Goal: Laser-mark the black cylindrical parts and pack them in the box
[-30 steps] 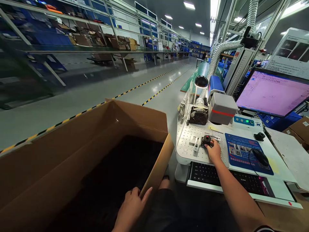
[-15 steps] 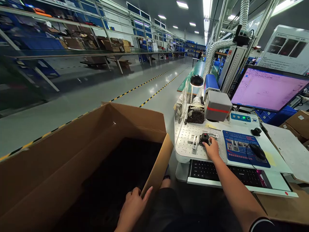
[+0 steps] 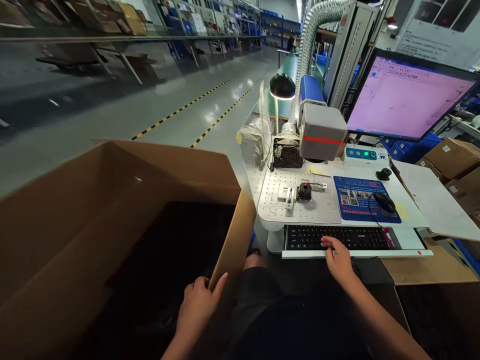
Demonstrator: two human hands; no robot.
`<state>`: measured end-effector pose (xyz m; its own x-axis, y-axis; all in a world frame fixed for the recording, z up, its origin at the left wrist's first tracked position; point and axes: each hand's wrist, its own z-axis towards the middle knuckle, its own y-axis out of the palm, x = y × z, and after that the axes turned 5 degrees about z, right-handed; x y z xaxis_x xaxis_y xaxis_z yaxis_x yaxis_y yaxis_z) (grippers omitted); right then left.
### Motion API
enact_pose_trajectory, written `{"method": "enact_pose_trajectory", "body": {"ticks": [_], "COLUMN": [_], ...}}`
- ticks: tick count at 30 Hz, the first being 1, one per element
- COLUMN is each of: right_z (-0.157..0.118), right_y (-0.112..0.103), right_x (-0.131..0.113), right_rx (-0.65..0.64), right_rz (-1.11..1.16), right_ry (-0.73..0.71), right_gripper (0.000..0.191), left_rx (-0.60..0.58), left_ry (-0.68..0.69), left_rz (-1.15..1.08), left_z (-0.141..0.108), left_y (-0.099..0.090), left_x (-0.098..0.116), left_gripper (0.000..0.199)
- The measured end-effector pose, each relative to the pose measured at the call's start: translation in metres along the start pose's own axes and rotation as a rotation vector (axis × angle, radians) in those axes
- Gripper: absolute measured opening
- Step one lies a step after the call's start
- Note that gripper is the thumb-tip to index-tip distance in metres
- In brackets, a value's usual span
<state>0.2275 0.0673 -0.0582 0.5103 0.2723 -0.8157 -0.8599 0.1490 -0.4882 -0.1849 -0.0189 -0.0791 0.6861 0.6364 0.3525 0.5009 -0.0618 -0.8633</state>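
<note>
My left hand (image 3: 198,307) grips the top edge of a large open cardboard box (image 3: 228,245), thumb on the rim and fingers curled inside. Dark contents fill the lower part of the box, too dark to make out. My right hand (image 3: 339,260) is empty, its fingers loosely apart at the front edge of a black keyboard (image 3: 337,236) in its tray. Whether the fingertips touch the keys I cannot tell. Beyond the hand, a small round black part (image 3: 304,191) sits against metal stops (image 3: 289,197) on a perforated plate (image 3: 318,214), below a grey machine head (image 3: 324,130).
A mouse (image 3: 384,202) lies on a blue mat (image 3: 365,197) to the right. Behind stand a monitor (image 3: 408,100), a control box (image 3: 365,154), a fan (image 3: 288,152) and a lit lamp (image 3: 282,87). Another open carton (image 3: 427,267) stands at the lower right.
My right hand has let go of the round black part and drawn back toward me to the keyboard. The part stays at the stops. My left hand keeps its hold; the view has tilted down and right.
</note>
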Motion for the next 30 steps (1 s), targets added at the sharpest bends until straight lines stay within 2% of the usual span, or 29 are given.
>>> {"method": "enact_pose_trajectory", "body": {"ticks": [4,10,15,20,25,30], "right_z": [-0.018,-0.021,-0.024,-0.020,0.008,0.062], "right_y": [0.008,0.018,0.022,0.020,0.012,0.013], "right_x": [0.006,0.012,0.013,0.008,-0.005,-0.028], "right_rx": [-0.034,-0.052,-0.072,-0.083,-0.056,0.010], "right_rz": [-0.062,-0.090,-0.098,-0.073,-0.069,-0.048], "right_ry": [-0.073,-0.125,-0.098,-0.034,-0.037,-0.030], "right_gripper": [0.042,0.048,0.049,0.046,0.039,0.035], "left_rx": [0.005,0.009,-0.010,0.000,-0.029,-0.051], "left_ry": [-0.012,-0.017,-0.022,-0.013,-0.037,-0.052], "left_rz": [0.010,-0.012,-0.002,-0.001,0.002,-0.003], "left_z": [-0.001,-0.003,-0.005,-0.002,-0.003,-0.005], "left_y": [0.001,-0.003,-0.007,-0.003,-0.004,-0.008], "left_x": [0.001,0.006,0.010,0.006,0.005,0.008], "left_gripper": [0.076,0.073,0.073,0.076,0.077,0.075]}}
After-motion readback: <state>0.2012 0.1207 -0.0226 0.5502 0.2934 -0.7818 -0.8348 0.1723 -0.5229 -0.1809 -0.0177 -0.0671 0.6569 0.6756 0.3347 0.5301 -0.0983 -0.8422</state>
